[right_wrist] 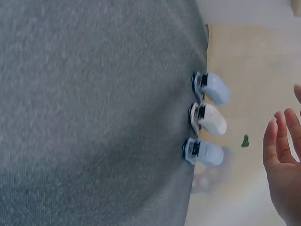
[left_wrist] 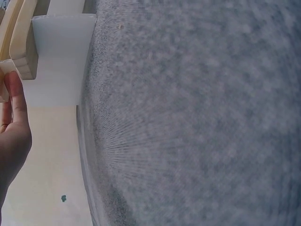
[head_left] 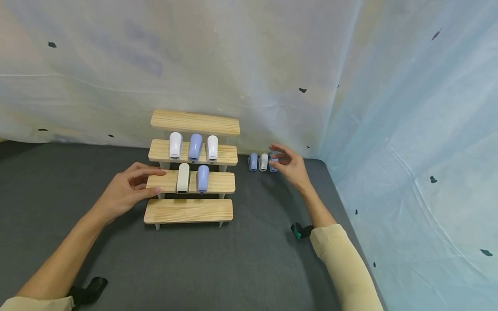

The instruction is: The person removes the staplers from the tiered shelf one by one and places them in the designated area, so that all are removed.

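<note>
Right grip (head_left: 289, 167) spread, right of centre in head view, overlapping blue stapler (head_left: 274, 169) at row's right end; right wrist view shows a gap. White stapler (head_left: 263, 162), second blue one (head_left: 253, 162) further left on counter (head_left: 249, 268). Left grip (head_left: 125, 189) pinches shelf (head_left: 219, 183) end, left of centre.

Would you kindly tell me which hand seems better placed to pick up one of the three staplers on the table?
The right hand, I think: it hovers open near the three staplers, apart from them in the right wrist view, while the left hand grips the left end of the wooden stand.
</note>
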Demonstrator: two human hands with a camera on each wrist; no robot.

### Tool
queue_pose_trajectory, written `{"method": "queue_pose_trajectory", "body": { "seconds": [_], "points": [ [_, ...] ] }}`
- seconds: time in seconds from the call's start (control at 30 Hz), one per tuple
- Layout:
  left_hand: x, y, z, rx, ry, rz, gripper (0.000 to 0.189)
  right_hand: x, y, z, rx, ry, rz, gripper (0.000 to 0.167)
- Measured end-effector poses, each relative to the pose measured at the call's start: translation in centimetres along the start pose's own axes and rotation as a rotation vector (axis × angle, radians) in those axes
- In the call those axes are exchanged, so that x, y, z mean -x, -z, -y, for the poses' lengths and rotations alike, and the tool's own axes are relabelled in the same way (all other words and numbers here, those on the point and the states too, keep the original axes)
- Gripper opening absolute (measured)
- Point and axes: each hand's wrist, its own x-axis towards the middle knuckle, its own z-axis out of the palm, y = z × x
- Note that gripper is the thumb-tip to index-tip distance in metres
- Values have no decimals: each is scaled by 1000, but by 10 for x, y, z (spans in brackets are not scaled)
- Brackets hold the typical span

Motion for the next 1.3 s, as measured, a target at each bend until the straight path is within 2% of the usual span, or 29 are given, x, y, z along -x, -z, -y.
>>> {"method": "queue_pose_trajectory", "body": {
  "seconds": [0.57,0.9,1.3],
  "points": [
    [1,-1,-1,8,11,4,40,2,-14,22,-104,143,34,47],
    [0,0,-1,9,19,5,40,2,-27,38,-157,230,-16,44],
    [-1,1,-1,16,24,6,41,1,-39,63,-148,268,51,45]
  ]
}}
